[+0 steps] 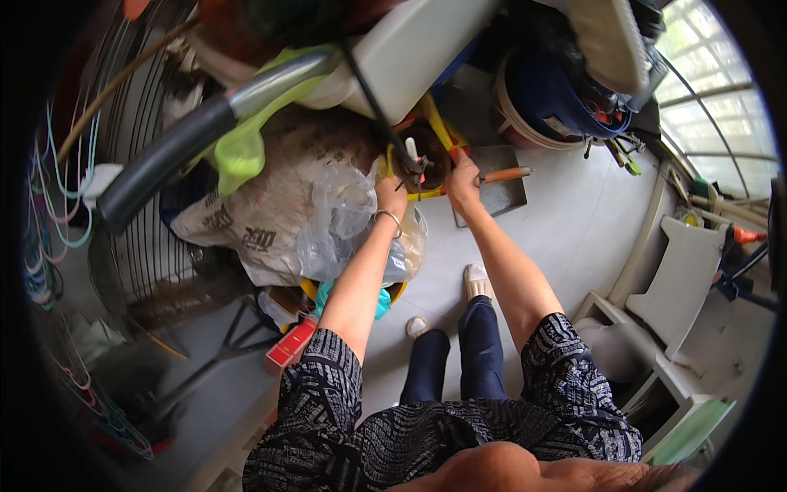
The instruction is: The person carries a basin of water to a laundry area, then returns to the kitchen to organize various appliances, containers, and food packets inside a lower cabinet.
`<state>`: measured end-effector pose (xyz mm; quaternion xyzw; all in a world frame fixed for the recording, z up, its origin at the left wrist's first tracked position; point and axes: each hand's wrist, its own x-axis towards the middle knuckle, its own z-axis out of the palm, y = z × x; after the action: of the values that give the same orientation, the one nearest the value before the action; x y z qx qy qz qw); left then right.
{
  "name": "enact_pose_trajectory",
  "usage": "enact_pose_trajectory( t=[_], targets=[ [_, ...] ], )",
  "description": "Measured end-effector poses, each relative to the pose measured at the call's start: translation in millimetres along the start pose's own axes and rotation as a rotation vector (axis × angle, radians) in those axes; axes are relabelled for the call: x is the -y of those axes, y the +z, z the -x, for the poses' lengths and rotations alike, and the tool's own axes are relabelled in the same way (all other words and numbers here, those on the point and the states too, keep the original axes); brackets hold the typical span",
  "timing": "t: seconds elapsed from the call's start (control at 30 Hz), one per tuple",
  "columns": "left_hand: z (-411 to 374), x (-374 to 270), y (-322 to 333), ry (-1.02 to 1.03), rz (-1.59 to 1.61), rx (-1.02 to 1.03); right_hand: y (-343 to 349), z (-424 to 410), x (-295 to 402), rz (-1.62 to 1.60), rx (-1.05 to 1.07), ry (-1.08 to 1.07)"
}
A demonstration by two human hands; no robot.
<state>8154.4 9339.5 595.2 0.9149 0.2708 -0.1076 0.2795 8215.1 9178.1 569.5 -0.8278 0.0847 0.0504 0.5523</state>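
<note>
Both my arms reach forward to a yellow-and-red container or bag (441, 132) with a dark brown inside. My right hand (462, 179) grips its right edge. My left hand (390, 195), with a bangle at the wrist, is at its left edge, the fingers partly hidden and seemingly closed on the yellow rim. A dark rod with a small clamp-like piece (418, 166) crosses in front of the opening. Just right of my right hand, a wooden handle (505, 175) lies over a grey metal tray (507, 200) on the floor. A clear plastic bag (338, 221) hangs beside my left forearm.
A printed woven sack (270, 203) bulges at left, under a black-gripped metal tube (172, 154) and a green plastic scoop (240, 154). Blue bucket (535, 92) stands at upper right. A red box (292, 344), hangers (61, 234) and a white panel (679, 277) flank the tiled floor.
</note>
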Motion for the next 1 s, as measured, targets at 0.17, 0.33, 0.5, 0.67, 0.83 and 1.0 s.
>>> enact_pose_trajectory(
  t=[0.17, 0.33, 0.5, 0.67, 0.83, 1.0],
  targets=[
    [13, 5, 2, 0.118, -0.199, -0.049, -19, -2, -3, 0.082, 0.021, 0.086],
    [22, 15, -1, 0.301, -0.060, -0.198, -27, 18, 14, 0.353, -0.047, -0.314],
    [33, 30, -17, 0.387, 0.011, -0.347, -38, 42, 58, 0.296, 0.335, -0.555],
    [33, 38, -5, 0.389, 0.038, -0.327, 13, 24, 11, 0.660, 0.815, -0.140],
    [35, 39, -1, 0.417, 0.082, -0.324, 60, -14, -40, 1.115, 1.010, 0.059],
    [39, 56, -1, 0.390, 0.082, -0.305, 115, -9, -95, 1.403, 0.961, 0.086]
  ],
)
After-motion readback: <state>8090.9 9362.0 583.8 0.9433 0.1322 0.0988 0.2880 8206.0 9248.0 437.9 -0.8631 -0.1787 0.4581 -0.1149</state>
